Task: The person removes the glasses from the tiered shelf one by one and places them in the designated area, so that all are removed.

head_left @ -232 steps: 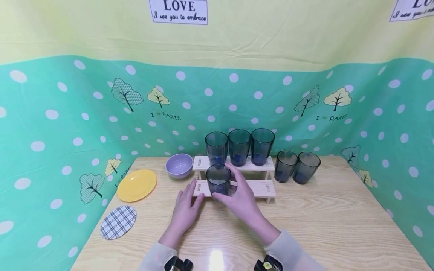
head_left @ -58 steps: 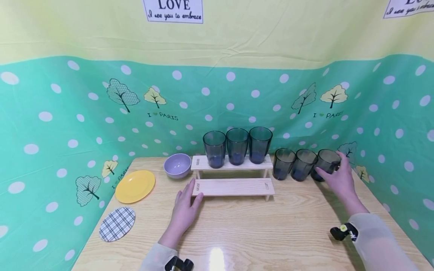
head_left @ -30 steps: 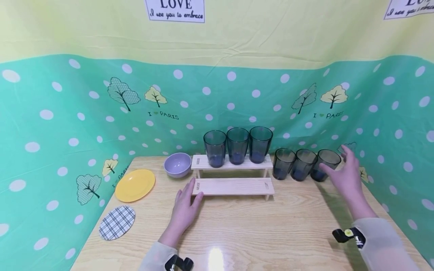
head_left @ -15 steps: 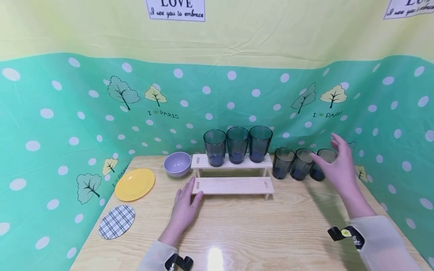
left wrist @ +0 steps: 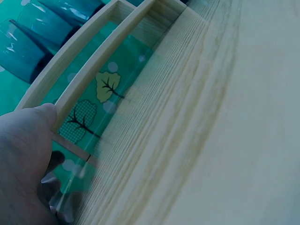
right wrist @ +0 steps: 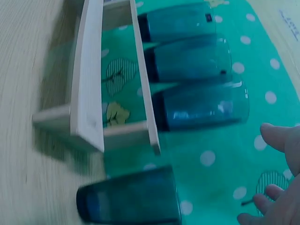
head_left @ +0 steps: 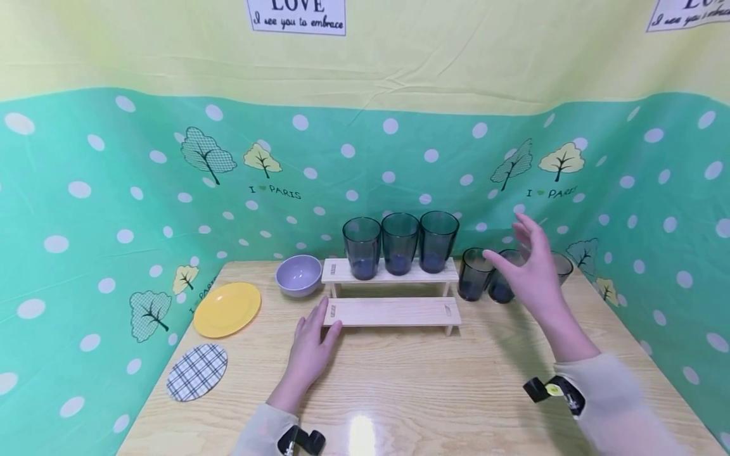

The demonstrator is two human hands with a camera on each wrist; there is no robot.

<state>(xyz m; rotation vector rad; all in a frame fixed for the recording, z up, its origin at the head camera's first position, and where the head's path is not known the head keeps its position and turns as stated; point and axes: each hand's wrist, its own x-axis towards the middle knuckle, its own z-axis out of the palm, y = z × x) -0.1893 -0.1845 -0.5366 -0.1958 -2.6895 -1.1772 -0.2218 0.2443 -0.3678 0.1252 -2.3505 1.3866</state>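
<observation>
My left hand holds the left end of the lower tier of a two-tier wooden rack, thumb at its front edge. In the left wrist view the thumb meets the board's edge. My right hand hovers with spread fingers over a row of three dark tinted glasses on the table, holding nothing. The leftmost glass shows whole; the hand partly hides the middle glass and the rightmost glass. Three more such glasses stand upright on the upper tier; the lower tier is bare.
Left of the rack stands a purple bowl. Farther left lie a yellow plate and a checked round mat. A green and yellow dotted cloth hangs behind and at both sides of the wooden table.
The right hand took the glass from the lower tier to the right end of the table row, let go, then rose and moved left. The left hand stayed on the rack.
</observation>
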